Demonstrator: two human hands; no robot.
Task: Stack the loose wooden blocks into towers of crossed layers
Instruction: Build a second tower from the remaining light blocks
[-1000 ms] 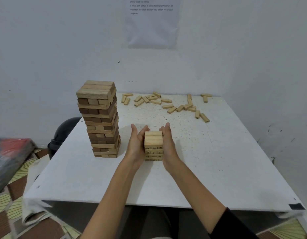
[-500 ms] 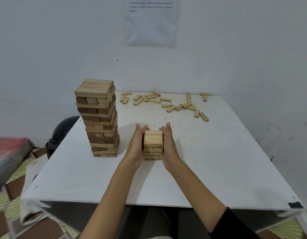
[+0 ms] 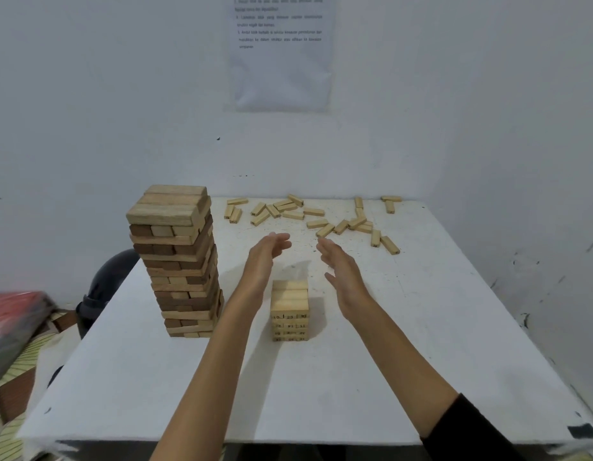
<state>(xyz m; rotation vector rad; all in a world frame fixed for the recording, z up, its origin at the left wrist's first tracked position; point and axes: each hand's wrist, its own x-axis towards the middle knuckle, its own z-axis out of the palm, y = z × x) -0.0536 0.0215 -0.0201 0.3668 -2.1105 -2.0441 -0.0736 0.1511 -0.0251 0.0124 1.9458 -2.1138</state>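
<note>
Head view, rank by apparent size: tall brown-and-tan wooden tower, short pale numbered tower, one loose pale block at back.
1. Tall brown-and-tan wooden tower
2. Short pale numbered tower
3. Loose pale block (farther back)

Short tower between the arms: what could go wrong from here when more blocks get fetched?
1. The forearm behind the left hand passes close beside the tall tower, whose layers sit unevenly; a brush could topple it.
2. The loose blocks lie beyond the short tower, so the right hand or its wrist might clip it on the way back.
</note>
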